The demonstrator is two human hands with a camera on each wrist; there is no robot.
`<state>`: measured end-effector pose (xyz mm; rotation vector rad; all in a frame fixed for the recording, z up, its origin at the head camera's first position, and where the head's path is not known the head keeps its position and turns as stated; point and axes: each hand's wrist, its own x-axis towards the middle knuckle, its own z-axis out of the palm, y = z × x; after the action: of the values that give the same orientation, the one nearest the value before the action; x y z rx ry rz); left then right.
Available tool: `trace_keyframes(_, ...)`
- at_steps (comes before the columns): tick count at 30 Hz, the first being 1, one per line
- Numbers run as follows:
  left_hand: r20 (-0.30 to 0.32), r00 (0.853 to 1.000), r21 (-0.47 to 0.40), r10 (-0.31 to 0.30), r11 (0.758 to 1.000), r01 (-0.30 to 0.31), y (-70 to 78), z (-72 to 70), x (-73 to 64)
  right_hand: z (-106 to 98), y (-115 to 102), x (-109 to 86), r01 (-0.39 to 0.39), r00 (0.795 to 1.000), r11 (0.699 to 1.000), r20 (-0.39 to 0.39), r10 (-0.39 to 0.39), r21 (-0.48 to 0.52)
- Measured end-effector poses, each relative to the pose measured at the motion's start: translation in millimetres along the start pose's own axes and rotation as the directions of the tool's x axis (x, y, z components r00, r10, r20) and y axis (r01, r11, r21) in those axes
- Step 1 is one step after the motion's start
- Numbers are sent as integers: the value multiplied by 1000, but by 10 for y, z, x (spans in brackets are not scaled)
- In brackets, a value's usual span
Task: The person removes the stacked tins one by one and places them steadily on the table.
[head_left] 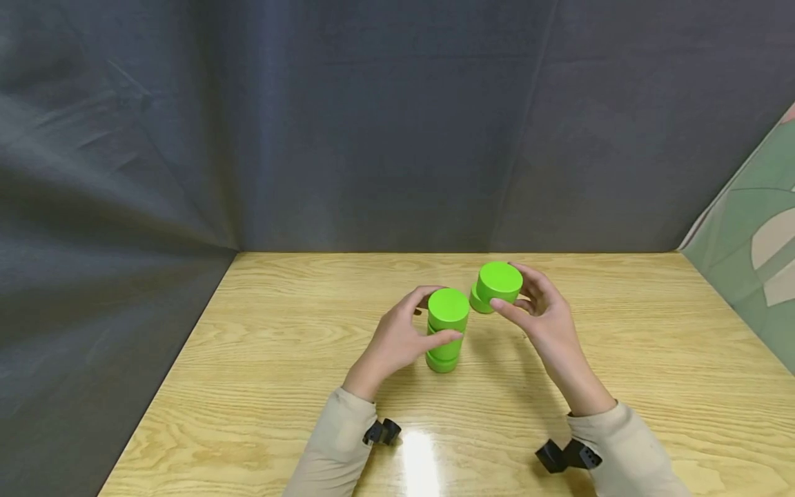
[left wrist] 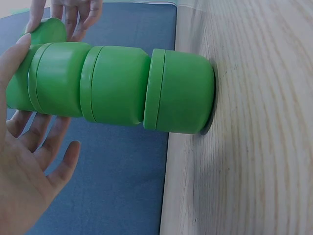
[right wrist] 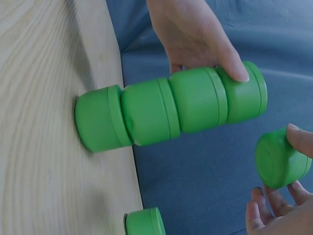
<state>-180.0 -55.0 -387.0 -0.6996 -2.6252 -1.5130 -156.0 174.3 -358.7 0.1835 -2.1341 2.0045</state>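
Several green lidded jars stand on top of each other in an upright stack [head_left: 445, 348] on the table. My left hand [head_left: 400, 338] is at the top of this stack, thumb on the near side and fingers round the far side of the top jar [right wrist: 244, 93]. To the right of the stack, my right hand [head_left: 546, 314] holds another green jar [head_left: 499, 279] in the air between thumb and fingers. It is apart from the stack, about level with its top. One more green jar [right wrist: 145, 223] sits on the table behind the held one, partly hidden in the head view.
The wooden table [head_left: 279, 345] carries the jars. A dark grey cloth [head_left: 385, 124] hangs along its back and left side. At the right edge hangs a green patterned cloth [head_left: 758, 228]. Black wrist cameras [head_left: 380, 432] sit at both sleeves.
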Motion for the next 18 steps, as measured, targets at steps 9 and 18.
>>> trace_keyframes(9, -4, 1000, 11, 2, 1000, -2, -1, -4, 4, -83, 61, 32, 25, 1000, 998, -6, -25, -56)
trace_keyframes(18, -3, 1000, 3, -1, 1000, 1, 13, 4, 4, -153, 108, 63, 23, 999, 995, -20, -25, -97)
